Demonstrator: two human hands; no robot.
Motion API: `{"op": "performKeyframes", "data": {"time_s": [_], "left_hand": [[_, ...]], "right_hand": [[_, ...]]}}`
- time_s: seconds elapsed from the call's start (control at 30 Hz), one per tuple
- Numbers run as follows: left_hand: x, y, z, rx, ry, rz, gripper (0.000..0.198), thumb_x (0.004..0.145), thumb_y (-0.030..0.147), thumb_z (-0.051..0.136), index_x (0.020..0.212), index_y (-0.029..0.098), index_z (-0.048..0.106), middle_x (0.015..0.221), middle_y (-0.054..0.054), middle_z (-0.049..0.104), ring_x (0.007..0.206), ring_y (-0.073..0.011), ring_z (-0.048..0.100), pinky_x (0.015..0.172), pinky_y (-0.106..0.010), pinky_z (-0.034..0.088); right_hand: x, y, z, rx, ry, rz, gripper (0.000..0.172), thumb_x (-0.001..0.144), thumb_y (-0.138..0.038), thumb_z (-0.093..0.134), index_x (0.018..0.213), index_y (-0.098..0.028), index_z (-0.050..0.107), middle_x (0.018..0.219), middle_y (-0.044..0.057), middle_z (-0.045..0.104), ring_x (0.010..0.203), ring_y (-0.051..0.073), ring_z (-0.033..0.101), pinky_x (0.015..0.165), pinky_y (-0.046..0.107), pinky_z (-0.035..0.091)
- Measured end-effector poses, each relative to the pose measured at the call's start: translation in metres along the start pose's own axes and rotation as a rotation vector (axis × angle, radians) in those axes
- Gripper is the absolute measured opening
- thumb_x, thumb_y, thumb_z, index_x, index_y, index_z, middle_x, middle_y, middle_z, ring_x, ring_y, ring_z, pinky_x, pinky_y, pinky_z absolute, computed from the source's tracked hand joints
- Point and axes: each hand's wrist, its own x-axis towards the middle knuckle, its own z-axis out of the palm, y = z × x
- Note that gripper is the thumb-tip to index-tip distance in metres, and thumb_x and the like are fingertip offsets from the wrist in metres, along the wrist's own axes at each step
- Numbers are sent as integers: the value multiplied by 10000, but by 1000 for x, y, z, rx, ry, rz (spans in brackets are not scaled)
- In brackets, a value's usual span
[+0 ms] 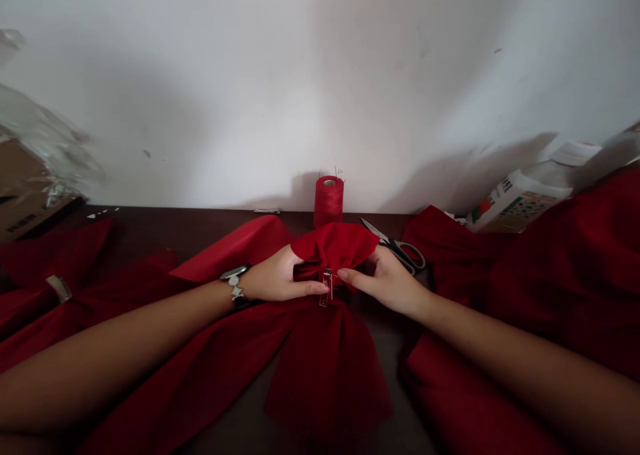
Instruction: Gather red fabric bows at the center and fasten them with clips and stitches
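Note:
In the middle of the head view is a red fabric bow (333,362), gathered at its centre, with broad tails spreading toward me. A small metal clip (326,287) lies over the gathered centre. From the left, my left hand (287,278) grips the bow, its thumb pressed on the clip. My right hand (387,278) holds the bow's right side, with the thumb tip just beside the clip. The other fingers of both hands are hidden behind the cloth.
A red thread spool (329,202) with pins in its top stands against the wall. Scissors (400,247) lie right of the bow. Another red bow (60,288) rests at left, near a cardboard box (23,188). At right are a white bottle (530,195) and heaped red cloth (565,268).

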Motion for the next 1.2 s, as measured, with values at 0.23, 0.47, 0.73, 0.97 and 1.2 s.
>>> {"op": "performKeyframes", "data": {"time_s": [0.23, 0.47, 0.73, 0.97, 1.2], "left_hand": [[1, 1, -1, -41, -22, -23, 423, 779, 246, 668, 1167, 137, 542, 1202, -128, 616, 1124, -234, 583, 976, -368, 446], [0, 0, -1, -49, -40, -23, 429, 782, 259, 661, 1177, 145, 542, 1236, -124, 593, 1125, -234, 577, 984, -362, 438], [0, 2, -3, 101, 14, 2, 304, 799, 303, 613, 1043, 123, 615, 960, -71, 695, 830, -184, 646, 775, -275, 511], [-1, 8, -13, 439, 480, 43, 171, 787, 304, 631, 715, 149, 627, 685, -40, 683, 627, -147, 625, 624, -249, 498], [0, 29, 1, 721, 317, 471, 263, 729, 246, 736, 966, 165, 657, 768, -37, 680, 643, -129, 608, 597, -251, 525]], "right_hand": [[-1, 1, -1, -18, 22, -43, 65, 774, -217, 651, 822, -172, 653, 864, 22, 700, 811, 136, 640, 804, 245, 506], [-1, 3, -1, -20, 33, -64, 82, 753, -215, 666, 822, -172, 658, 870, 31, 701, 810, 145, 642, 785, 250, 503], [-1, 4, 0, -88, 49, -65, 57, 785, -214, 601, 810, -175, 636, 842, 30, 701, 808, 161, 644, 807, 278, 500], [0, 9, 0, -101, 123, 32, 177, 826, -296, 539, 721, -166, 598, 785, 42, 683, 820, 186, 636, 798, 285, 498], [-5, 4, 3, -242, 156, -54, 135, 819, -269, 557, 730, -175, 593, 767, 48, 690, 752, 182, 636, 729, 283, 501]]}}
